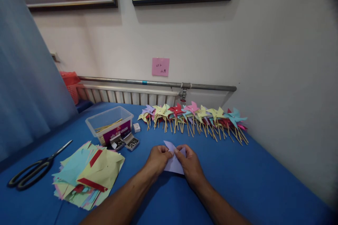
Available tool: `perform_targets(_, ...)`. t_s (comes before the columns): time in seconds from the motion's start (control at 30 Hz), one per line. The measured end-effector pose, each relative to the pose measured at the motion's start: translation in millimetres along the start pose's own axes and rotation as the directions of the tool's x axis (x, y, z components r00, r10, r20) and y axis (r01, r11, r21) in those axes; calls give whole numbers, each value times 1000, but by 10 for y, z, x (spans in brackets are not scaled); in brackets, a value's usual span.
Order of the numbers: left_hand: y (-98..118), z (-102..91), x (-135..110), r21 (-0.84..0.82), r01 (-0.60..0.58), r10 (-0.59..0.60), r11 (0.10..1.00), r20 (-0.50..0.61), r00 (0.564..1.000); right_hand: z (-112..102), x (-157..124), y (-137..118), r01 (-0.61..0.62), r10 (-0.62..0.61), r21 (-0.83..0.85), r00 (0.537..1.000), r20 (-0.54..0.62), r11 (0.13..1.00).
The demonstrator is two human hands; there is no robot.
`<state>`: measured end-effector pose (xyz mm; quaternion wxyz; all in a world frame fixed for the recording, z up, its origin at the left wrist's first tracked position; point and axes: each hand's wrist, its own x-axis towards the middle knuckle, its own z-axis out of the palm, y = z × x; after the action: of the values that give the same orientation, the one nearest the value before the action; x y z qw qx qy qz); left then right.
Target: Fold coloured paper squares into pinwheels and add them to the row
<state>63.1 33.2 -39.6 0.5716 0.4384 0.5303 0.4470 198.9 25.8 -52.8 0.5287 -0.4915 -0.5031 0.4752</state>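
Note:
Between my hands is a piece of lilac paper (174, 166), with its upper corners standing up and partly folded. My left hand (157, 158) pinches its left side, thumb near the middle of the sheet. On the other side my right hand (190, 163) grips the paper, its thumb close to the left thumb. Whether a pin sits between the thumbs I cannot tell. Past my hands, several finished paper pinwheels (176, 110) on wooden sticks lie in a row. Two small open boxes of metal pins (132, 143) stand to the left of my hands.
A pile of cut coloured paper (105, 168) lies at the left, with black-handled scissors (39, 168) beside it. Behind the boxes stands a clear plastic tub (109, 117) holding wooden sticks, with a small white box (136, 127) next to it. A wall with a pipe (158, 83) bounds the blue table.

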Motion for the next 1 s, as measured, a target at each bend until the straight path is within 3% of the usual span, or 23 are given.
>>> perform_targets(0.3, 34, 9, -36, -19, -21, 20, 1000, -19, 1000, 17, -1, -18, -21, 15, -90, 998, -66, 996)
perform_targets(0.67, 78, -2, -54, -5, -6, 5, 1000, -25, 1000, 11, -28, -89, -54, 54, 17, 998, -12, 998)
perform_targets(1.0, 49, -5, -18, 34, -12, 13, 999, -31, 999, 1, -8, -55, -48, 48, -5, 998, -39, 999)
